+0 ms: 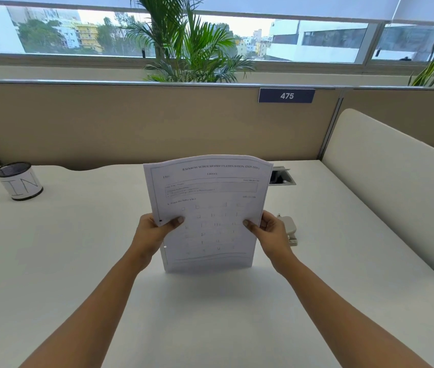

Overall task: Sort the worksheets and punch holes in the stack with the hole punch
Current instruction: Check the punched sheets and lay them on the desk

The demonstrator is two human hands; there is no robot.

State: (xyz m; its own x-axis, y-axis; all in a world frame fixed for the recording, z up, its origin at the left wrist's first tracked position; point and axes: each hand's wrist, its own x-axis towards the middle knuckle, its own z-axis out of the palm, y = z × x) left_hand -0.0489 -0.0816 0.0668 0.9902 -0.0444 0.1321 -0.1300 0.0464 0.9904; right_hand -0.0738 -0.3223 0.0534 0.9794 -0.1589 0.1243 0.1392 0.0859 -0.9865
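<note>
Over the desk [78, 261], holding the worksheets [210, 187] upright.
Pinching long edges with left hand [155, 232] and right hand [271, 235], hole punch [289, 229] just beyond the right.

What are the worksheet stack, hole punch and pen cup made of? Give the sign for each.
White printed worksheet stack: thin matte paper; its top edge curls. Pale grey hole punch: smooth, likely painted metal or plastic; partly hidden. Round black pen cup: wire mesh seen at the rim, wrapped in a white lettered band, probably paper.

475 sign [286, 95], IN cup [19, 182], RAINBOW SCHOLARSHIP worksheet [205, 187]
</note>
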